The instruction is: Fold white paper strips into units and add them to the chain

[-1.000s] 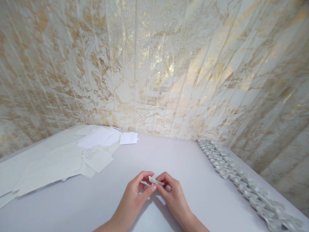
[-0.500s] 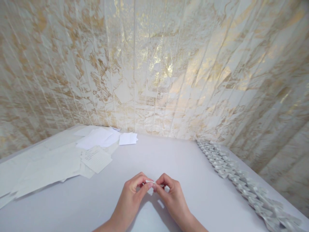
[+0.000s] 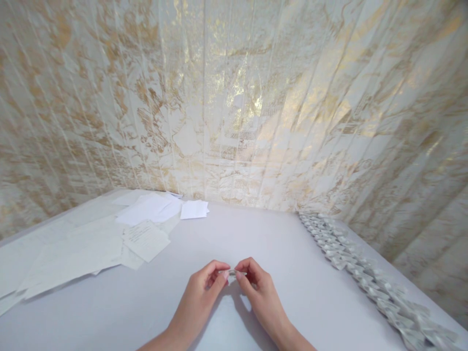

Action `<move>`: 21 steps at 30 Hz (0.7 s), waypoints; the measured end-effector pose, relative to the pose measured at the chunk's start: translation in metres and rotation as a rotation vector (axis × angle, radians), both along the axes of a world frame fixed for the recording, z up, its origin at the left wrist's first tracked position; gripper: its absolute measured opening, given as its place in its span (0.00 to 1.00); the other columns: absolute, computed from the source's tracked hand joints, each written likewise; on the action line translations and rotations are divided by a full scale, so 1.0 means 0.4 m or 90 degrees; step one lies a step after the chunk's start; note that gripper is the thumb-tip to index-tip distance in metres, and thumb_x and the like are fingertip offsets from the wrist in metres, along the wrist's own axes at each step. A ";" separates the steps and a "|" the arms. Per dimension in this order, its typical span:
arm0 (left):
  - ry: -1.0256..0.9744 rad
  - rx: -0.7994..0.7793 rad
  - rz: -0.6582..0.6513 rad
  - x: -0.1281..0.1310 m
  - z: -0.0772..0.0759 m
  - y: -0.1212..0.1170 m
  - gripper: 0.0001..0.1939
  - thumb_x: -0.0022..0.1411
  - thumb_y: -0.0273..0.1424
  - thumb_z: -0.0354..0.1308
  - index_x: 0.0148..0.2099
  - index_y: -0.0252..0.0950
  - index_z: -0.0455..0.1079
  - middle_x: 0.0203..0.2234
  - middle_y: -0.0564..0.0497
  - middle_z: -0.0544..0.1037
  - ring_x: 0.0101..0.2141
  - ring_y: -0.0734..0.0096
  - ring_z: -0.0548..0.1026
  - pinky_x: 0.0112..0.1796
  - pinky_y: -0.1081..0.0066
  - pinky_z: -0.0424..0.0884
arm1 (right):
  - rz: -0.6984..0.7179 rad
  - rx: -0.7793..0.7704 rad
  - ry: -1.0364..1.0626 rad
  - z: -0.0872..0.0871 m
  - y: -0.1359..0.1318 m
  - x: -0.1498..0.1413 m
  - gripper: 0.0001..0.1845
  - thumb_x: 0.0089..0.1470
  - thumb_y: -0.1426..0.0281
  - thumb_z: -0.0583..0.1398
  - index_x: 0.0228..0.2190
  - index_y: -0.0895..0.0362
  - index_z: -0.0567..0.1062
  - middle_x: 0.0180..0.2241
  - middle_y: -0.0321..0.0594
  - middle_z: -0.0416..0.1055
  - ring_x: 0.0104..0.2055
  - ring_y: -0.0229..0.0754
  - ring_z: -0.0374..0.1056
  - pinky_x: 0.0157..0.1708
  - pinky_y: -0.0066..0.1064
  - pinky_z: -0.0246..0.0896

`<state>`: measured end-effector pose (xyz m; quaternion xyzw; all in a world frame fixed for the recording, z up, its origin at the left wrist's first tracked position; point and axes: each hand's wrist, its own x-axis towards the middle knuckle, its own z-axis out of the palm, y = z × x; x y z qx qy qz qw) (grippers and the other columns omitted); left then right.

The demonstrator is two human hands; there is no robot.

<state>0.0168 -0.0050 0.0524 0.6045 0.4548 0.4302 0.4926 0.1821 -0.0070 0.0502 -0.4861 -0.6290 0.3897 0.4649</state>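
Observation:
Between my two hands, just above the table (image 3: pixel 256 239), is a small folded piece of paper (image 3: pixel 233 272), pale with greyish marks. My left hand (image 3: pixel 204 288) pinches its left end between thumb and fingers. The right end is pinched the same way by my right hand (image 3: pixel 259 286). Fingertips cover most of the paper, so its full shape is hidden. Along the table's right side lie rows of folded paper pieces (image 3: pixel 360 273), grey-white and pointed, lined up one against another.
Large pale sheets (image 3: pixel 73 253) spread over the left of the table. A printed slip (image 3: pixel 146 240) lies at their right end, with white sheets (image 3: pixel 149 208) behind it. A small stack of white paper (image 3: pixel 194 209) sits near the back edge. A gold-patterned curtain (image 3: pixel 234 107) hangs behind.
My hands have risen slightly and my fingers have shifted on the folded paper. It now lies flatter between both pinches, showing its greyish marks. The other papers have not moved.

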 end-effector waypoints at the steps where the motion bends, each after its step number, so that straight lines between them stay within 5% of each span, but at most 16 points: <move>1: 0.016 0.007 0.004 0.000 0.002 0.000 0.17 0.63 0.45 0.54 0.43 0.37 0.73 0.33 0.49 0.79 0.37 0.59 0.76 0.42 0.65 0.68 | -0.003 0.003 -0.006 0.001 -0.001 -0.001 0.08 0.55 0.64 0.57 0.32 0.56 0.71 0.25 0.32 0.66 0.26 0.38 0.59 0.27 0.28 0.54; 11: 0.114 0.045 0.028 0.002 0.005 -0.015 0.07 0.60 0.34 0.50 0.40 0.41 0.64 0.21 0.61 0.58 0.25 0.68 0.62 0.29 0.72 0.58 | -0.014 0.039 -0.050 -0.012 -0.009 -0.009 0.12 0.49 0.74 0.53 0.37 0.55 0.70 0.24 0.28 0.58 0.25 0.38 0.58 0.26 0.28 0.51; 21: 0.187 0.066 0.016 0.008 0.000 -0.018 0.06 0.61 0.33 0.47 0.41 0.41 0.60 0.21 0.63 0.54 0.24 0.69 0.60 0.29 0.72 0.57 | -0.004 0.056 -0.112 -0.013 -0.020 -0.016 0.16 0.46 0.77 0.52 0.38 0.57 0.70 0.26 0.30 0.59 0.27 0.39 0.58 0.28 0.28 0.52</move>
